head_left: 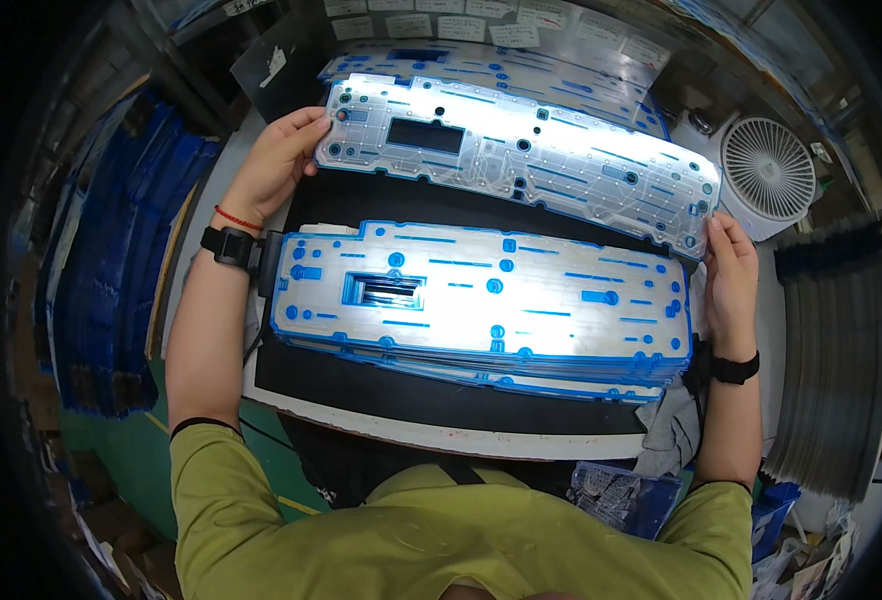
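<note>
The left hand (279,160) grips the left end of a long translucent membrane sheet (521,160), thumb on top and fingers curled under its edge; the right hand (731,280) pinches the same sheet at its right end, fingers closed on the corner; the sheet is held between the two hands, lifted and tilted above the far half of the black mat (401,385), its printed blue traces and dark rectangular window facing up; below it, toward the near edge of the mat, lies a stack of similar blue-edged sheets (481,305), squared up and spanning almost the full width of the mat, apart from the held sheet; the stack's top sheet shines under strong light and shows a rectangular cut-out left of centre; the mat rests on a white board (441,435) whose near edge runs just in front of the person's green shirt; beyond the held sheet, at the far edge of the bench, more sheets of the same kind (561,75) lie flat; a small white fan (767,170) stands at the far right corner, just beside the held sheet's right end; piles of dark blue sheets (111,260) fill the space off the left edge, and a grey ribbed stack (831,360) lies off the right edge; each wrist wears a black band
</note>
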The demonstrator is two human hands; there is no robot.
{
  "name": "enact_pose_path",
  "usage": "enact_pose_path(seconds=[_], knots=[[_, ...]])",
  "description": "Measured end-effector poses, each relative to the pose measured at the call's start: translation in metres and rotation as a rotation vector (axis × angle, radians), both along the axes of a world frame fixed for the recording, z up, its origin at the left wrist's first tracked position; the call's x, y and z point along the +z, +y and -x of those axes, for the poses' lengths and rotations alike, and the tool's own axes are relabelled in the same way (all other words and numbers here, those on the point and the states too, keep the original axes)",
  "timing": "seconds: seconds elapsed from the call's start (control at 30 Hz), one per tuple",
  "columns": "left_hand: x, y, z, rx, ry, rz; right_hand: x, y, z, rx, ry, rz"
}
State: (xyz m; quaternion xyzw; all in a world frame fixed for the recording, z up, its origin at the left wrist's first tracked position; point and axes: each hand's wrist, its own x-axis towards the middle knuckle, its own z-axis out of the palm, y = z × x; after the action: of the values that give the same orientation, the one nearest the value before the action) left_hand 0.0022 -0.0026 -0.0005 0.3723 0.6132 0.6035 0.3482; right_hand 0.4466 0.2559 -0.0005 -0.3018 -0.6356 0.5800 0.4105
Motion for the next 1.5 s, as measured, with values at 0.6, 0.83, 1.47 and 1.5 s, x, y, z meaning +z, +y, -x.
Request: enact_pose_path(seconds=[0.6,0.83,1.47,1.5], knots=[[-0.002,0.001,0.001,0.051,0.048,0.025,0.001,-0.002,-0.003,-0.016,-0.001,-0.108],[-0.002,0.003,0.0,0.036,0.052,0.027,0.003,-0.005,-0.002,-0.011,0.03,-0.085],[-0.015,0.001,0.018,-0.028,-0.054,-0.154,0.011,-0.012,0.001,0.041,0.066,0.021],[-0.014,0.001,0.017,-0.01,-0.042,-0.143,0.013,-0.013,0.002,0.04,0.054,0.014]])
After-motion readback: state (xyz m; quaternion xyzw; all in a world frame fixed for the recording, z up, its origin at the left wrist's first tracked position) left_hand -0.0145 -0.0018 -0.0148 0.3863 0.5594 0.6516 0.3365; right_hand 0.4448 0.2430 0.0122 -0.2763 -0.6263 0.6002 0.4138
